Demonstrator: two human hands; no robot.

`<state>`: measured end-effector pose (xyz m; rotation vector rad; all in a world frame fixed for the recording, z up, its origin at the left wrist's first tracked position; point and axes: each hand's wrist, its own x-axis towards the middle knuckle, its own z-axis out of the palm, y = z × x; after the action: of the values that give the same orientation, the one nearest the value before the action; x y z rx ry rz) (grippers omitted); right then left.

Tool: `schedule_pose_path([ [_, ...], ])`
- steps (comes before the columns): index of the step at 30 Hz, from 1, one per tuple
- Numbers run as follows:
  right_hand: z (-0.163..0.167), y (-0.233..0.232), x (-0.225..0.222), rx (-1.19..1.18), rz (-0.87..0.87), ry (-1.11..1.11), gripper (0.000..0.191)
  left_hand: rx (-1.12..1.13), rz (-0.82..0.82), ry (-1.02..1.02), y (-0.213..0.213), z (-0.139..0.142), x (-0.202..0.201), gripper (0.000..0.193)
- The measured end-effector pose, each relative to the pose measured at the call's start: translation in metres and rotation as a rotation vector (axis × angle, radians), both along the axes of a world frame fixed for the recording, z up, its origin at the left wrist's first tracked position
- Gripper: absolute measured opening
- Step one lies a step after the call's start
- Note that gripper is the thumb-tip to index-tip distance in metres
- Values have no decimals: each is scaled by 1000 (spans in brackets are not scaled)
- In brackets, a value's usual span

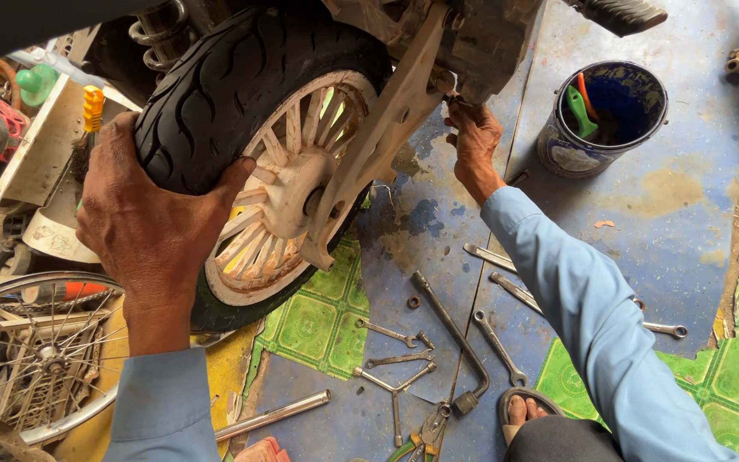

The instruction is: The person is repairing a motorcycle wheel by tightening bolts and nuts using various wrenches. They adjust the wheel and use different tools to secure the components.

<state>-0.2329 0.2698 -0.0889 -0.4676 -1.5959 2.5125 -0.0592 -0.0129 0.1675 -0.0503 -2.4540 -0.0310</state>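
While gripped, tyre (pixel 215 94) stands upright

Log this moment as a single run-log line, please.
left hand: gripping rear tyre | right hand: at swingarm bolt, grip unclear | floor: wrenches, tin bucket
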Motion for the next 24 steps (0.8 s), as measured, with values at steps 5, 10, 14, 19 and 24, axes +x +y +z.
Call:
schedule_pose_path([
  [5, -1, 0, 0, 67, 13, 18, 18, 28, 14, -43, -3, -4, 0, 76],
  [10, -5, -1, -4, 144, 48, -2, 26, 30, 33, -57, -6, -5, 0, 79],
  [14, -8, -2, -9, 202, 68, -23, 28, 38, 43, -64, -5, -4, 0, 79],
  [19, -10, 0, -18, 165, 135, -37, 35, 58, 46, -76, -3, -3, -1, 78],
  [24, -1, 1, -14, 103, 216, 0, 41, 58, 64, -79, -3, -3, 0, 81],
])
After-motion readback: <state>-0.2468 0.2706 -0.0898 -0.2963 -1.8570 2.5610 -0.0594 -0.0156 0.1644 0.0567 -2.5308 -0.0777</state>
